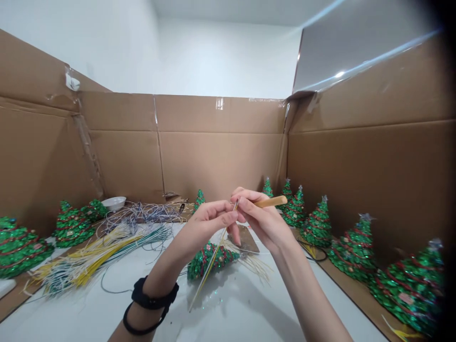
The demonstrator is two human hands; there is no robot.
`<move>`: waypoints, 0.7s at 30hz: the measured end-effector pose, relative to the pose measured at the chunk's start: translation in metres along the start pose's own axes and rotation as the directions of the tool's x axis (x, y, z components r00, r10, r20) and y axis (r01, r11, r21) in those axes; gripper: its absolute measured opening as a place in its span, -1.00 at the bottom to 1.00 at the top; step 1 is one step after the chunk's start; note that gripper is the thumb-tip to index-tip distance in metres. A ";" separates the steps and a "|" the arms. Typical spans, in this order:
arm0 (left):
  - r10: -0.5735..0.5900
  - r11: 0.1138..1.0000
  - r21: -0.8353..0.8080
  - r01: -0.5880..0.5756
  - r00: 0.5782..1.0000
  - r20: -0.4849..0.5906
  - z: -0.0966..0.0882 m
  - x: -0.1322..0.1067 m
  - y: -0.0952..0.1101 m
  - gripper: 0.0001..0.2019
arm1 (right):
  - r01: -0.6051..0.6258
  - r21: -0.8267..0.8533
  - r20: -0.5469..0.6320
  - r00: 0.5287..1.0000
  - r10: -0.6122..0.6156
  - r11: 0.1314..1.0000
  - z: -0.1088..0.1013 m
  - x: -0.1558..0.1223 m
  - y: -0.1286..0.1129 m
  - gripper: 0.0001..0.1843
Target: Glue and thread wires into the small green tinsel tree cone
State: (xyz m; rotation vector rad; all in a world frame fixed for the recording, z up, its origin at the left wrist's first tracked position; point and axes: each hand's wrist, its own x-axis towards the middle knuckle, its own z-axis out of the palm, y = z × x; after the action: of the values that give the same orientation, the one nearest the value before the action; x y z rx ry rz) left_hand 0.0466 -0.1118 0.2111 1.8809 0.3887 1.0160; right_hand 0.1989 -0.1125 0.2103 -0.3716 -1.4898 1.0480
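My left hand and my right hand meet above the middle of the white table. The left fingers pinch the top of a thin yellow strand that hangs down toward the table. Closed around a tool with a wooden handle, the right hand holds its tip against the strand at the pinch. A green sequinned tree lies on its side on the table just below both hands. A black band wraps my left wrist.
Bundles of yellow, green and white strands lie on the left. Upright sequinned trees line the right wall and stand at the left. A white bowl sits at the back. Cardboard walls enclose the table.
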 end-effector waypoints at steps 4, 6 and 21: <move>0.019 0.998 -0.067 -0.013 0.996 0.090 -0.007 -0.004 -0.001 -0.80 | 0.014 0.052 -0.002 1.000 -0.014 0.999 0.007 -0.002 0.001 -0.83; 0.032 0.995 -0.092 -0.023 0.994 0.101 -0.007 -0.004 0.000 -0.82 | 0.038 0.041 -0.032 0.999 -0.036 0.998 0.011 -0.004 0.000 -0.80; -0.031 0.695 -0.666 0.272 0.936 0.350 -0.001 0.002 -0.010 -0.63 | 0.124 -0.048 -0.178 0.975 -0.131 0.991 0.020 -0.012 -0.009 -0.84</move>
State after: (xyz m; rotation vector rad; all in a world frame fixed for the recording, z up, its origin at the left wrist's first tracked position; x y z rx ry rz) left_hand 0.0489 -0.1047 0.2041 1.2320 -0.0513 0.5975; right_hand 0.1863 -0.1349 0.2124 -0.3817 -1.3535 0.8627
